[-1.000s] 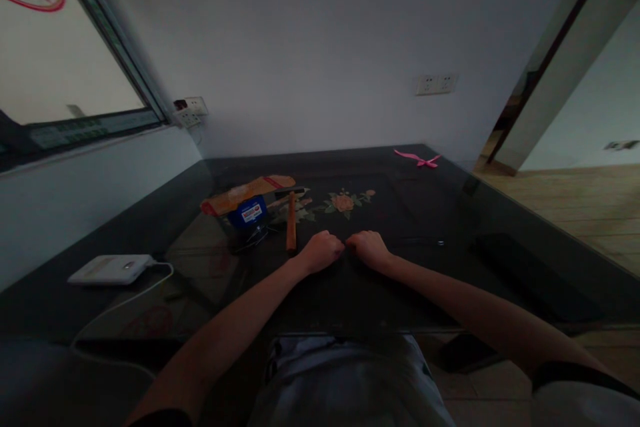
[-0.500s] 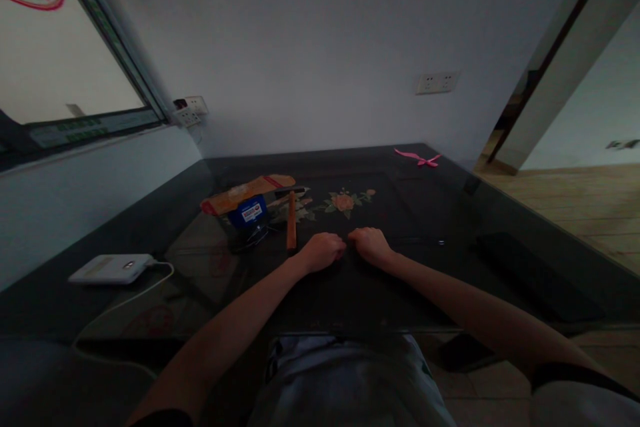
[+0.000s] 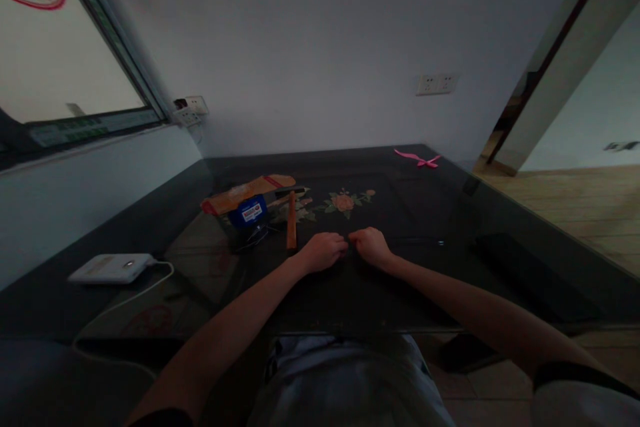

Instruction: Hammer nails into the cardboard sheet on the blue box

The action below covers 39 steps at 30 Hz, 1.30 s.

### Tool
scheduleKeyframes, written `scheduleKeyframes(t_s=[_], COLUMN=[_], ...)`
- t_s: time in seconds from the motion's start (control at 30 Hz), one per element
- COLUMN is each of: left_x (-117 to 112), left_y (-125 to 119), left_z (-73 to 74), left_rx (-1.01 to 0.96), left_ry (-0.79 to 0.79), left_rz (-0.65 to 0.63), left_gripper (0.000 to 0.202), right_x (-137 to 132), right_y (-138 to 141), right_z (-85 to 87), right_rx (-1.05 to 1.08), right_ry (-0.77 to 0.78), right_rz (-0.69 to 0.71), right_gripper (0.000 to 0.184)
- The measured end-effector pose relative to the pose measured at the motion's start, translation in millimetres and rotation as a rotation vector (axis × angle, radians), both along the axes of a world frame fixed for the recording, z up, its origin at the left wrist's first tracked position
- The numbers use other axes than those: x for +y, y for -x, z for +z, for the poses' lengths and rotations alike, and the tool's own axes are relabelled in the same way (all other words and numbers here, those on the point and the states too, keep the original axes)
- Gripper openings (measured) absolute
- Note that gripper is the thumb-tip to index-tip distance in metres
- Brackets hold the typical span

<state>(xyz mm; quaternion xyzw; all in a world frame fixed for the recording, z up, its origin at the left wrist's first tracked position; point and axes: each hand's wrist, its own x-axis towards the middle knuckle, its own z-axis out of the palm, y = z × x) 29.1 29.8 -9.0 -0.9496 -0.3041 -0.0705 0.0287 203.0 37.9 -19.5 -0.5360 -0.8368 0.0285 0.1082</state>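
My left hand [image 3: 325, 251] and my right hand [image 3: 371, 245] rest knuckles up on the dark table [image 3: 340, 300], fingers curled, almost meeting in front of me. Whatever they may hold is hidden by the fingers. Left of my left hand lies a hammer [image 3: 291, 221] with a wooden handle and dark head. Behind it sits a blue labelled container [image 3: 250, 212] with a crumpled orange-brown wrapper [image 3: 235, 199] across its top. A small shiny piece [image 3: 441, 242] lies right of my right hand, too small to name.
A white power bank-like device [image 3: 113, 268] with a white cable [image 3: 123, 299] lies at the left. A pink ribbon [image 3: 419, 159] is near the back right edge. At the right lies a long black object [image 3: 533, 273]. Printed roses [image 3: 344, 203] decorate the tabletop, which meets the wall [image 3: 320, 80].
Both hands stay in nearly the same place, with only a slight shift of the fingers. The objects on the table have not moved.
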Motion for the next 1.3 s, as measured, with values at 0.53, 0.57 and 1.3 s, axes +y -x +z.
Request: scheduleKeyframes(t_s=[0.53,0.57,1.3], left_x=[-1.0,-0.9,1.0], left_y=[-0.5,-0.2,3.0], left_z=[0.4,0.4,-1.8], left_rx=[-0.015,-0.021,-0.104], left_ry=[0.020,0.023,0.066], left_rz=[0.005,0.006,0.047], left_gripper=[0.014,0.013,0.017], right_x=[2.6,1.7,6.0], right_y=[0.4,0.8,-2.2], right_z=[3.2,3.7,-2.2], right_rx=[0.023,0.018,-0.010], right_ry=[0.075,0.071,0.017], right_rz=[-0.010,-0.007,0.206], right_gripper=[0.028,0.027,0.023])
